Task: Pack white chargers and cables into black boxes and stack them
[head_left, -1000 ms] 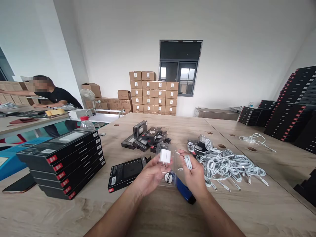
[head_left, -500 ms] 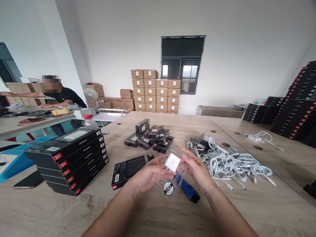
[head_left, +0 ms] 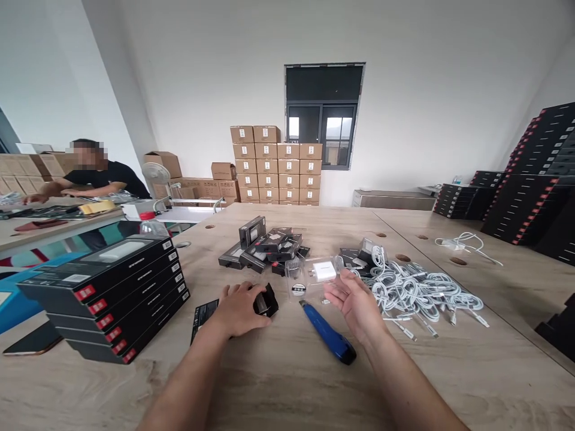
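On the table (head_left: 278, 383), a black box (head_left: 205, 315) lies under the left hand (head_left: 240, 311), which has just left the clear tray (head_left: 303, 275), fingers spread. The right hand (head_left: 358, 304) alone now pinches that tray, white charger (head_left: 324, 271) inside; apparently each hand now tends its own piece.

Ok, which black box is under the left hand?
The box lying by itself between the left-side stack and the blue cutter. Only this one has the left hand over it, and its right end stands open.

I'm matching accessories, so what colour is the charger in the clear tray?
The charger is white; it shows best in the head view.
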A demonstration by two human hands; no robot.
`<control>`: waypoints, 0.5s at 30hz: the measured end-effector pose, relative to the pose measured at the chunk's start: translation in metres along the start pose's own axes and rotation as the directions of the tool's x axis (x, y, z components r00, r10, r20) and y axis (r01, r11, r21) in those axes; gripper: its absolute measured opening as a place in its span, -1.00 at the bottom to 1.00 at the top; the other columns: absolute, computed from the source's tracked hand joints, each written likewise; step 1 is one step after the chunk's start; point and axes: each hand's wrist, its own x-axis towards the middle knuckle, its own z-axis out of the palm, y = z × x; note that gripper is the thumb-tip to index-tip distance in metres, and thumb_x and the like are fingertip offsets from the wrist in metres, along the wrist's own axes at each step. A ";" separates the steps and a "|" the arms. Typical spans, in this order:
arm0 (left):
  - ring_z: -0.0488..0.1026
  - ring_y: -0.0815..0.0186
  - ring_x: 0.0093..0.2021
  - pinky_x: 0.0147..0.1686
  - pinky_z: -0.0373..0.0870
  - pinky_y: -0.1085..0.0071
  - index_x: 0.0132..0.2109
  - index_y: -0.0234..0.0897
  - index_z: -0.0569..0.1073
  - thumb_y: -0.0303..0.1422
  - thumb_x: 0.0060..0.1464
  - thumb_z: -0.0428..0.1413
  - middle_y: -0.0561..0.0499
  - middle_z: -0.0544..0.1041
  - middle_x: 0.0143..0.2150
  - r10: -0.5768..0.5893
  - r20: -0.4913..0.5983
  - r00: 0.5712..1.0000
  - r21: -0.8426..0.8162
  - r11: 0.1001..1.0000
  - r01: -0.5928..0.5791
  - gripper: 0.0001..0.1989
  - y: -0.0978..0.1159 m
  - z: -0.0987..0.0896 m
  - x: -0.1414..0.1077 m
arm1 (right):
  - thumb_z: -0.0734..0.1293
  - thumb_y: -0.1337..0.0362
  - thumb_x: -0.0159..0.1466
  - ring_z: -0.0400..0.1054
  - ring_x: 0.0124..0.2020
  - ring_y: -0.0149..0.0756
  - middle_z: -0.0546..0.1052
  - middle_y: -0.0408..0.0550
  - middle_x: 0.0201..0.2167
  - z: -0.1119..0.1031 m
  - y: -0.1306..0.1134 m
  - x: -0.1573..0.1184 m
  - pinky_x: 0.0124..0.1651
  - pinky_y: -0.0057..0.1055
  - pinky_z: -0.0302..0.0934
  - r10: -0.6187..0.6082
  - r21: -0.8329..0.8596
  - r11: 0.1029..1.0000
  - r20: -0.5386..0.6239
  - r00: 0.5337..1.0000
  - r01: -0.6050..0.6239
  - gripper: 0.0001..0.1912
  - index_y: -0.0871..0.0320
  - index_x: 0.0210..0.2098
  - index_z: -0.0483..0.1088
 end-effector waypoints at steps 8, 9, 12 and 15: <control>0.19 -0.14 0.25 0.21 0.09 -0.04 0.40 -0.09 0.11 -0.13 -0.17 0.29 -0.18 0.33 0.20 0.139 -0.170 0.976 -0.061 0.987 -0.151 -0.01 0.028 0.001 -0.004 | 0.55 0.04 0.06 0.56 -0.15 -0.20 0.59 -0.12 -0.13 0.014 0.012 -0.014 -0.03 -0.22 0.48 -0.169 -0.143 0.972 0.134 0.976 0.188 -0.18 -0.01 0.26 0.25; 0.19 -0.12 0.24 0.21 0.07 -0.04 0.41 -0.10 0.09 -0.14 -0.15 0.29 -0.17 0.32 0.21 0.151 -0.208 0.966 -0.052 0.985 -0.165 0.00 0.028 0.003 -0.004 | 0.54 0.02 0.07 0.56 -0.17 -0.20 0.58 -0.09 -0.09 0.014 0.012 -0.015 -0.03 -0.20 0.49 -0.196 -0.182 0.959 0.139 0.971 0.219 -0.18 0.01 0.26 0.27; 0.17 -0.10 0.24 0.23 0.03 -0.04 0.42 -0.15 0.07 -0.19 -0.13 0.30 -0.19 0.29 0.23 0.193 -0.309 0.931 -0.007 0.979 -0.205 -0.01 0.025 0.005 -0.003 | 0.54 -0.02 0.07 0.57 -0.23 -0.20 0.56 -0.03 -0.05 0.013 0.011 -0.015 -0.05 -0.16 0.51 -0.214 -0.252 0.937 0.138 0.967 0.243 -0.16 0.03 0.27 0.28; 0.19 -0.10 0.22 0.22 0.03 -0.04 0.42 -0.12 0.04 -0.21 -0.12 0.31 -0.19 0.29 0.22 0.249 -0.380 0.891 0.030 0.966 -0.258 0.00 0.021 0.006 -0.002 | 0.55 -0.02 0.04 0.58 -0.30 -0.19 0.59 -0.04 -0.13 0.011 0.009 -0.016 -0.11 -0.17 0.53 -0.154 -0.266 0.946 0.142 0.978 0.187 -0.10 0.05 0.30 0.25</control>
